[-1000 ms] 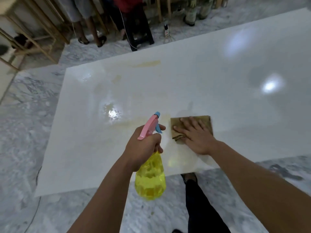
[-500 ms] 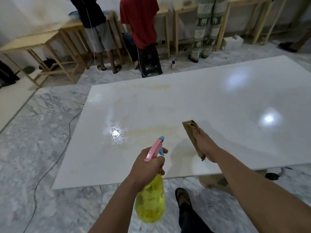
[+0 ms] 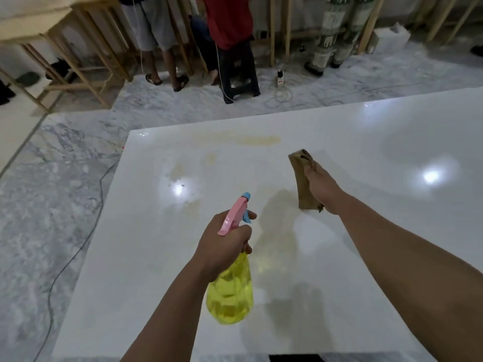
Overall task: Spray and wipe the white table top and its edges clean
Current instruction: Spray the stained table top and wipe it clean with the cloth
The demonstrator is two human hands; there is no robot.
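Spraying step: left hand (image 3: 222, 246) grips the spray bottle (image 3: 230, 288); right hand (image 3: 322, 190) clutches the cloth (image 3: 300, 176). Next, probably wipe the yellowish stains (image 3: 251, 139) on the table top (image 3: 366, 142).

White glossy desk (image 3: 339, 257), yellowish streaks at 12 o'clock and mid-surface. Yellow spray bottle (image 3: 230, 291), pink head and blue nozzle, tilted over desk at 6 o'clock. Brown folded cloth (image 3: 300, 176) on edge at 1 o'clock.
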